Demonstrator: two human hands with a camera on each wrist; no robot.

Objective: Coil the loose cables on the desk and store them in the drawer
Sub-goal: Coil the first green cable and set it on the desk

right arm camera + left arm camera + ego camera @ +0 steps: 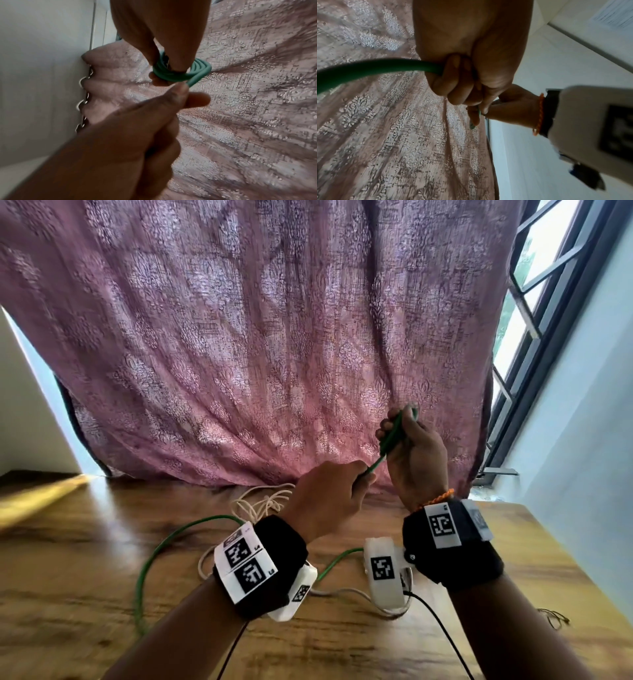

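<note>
Above the wooden desk (85, 594), my right hand (394, 422) holds a small coil of green cable (394, 433). The right wrist view shows several turns of the green coil (180, 71) wound round the fingers of the right hand (163, 75). My left hand (363, 474) grips the same cable just below the coil, fist closed round it, and the left hand (185, 88) pinches the strand where it leaves the coil. From the left hand (457, 83), the green cable (376, 69) runs off to the left. Its loose length (161, 546) loops over the desk. No drawer is in view.
A tangle of cream cable (263, 501) lies on the desk behind my left wrist, and a grey-white cable (342, 592) runs between the wrists. A small dark wire bundle (555, 618) sits near the right edge. A pink curtain (257, 337) hangs behind; a barred window (534, 285) is right.
</note>
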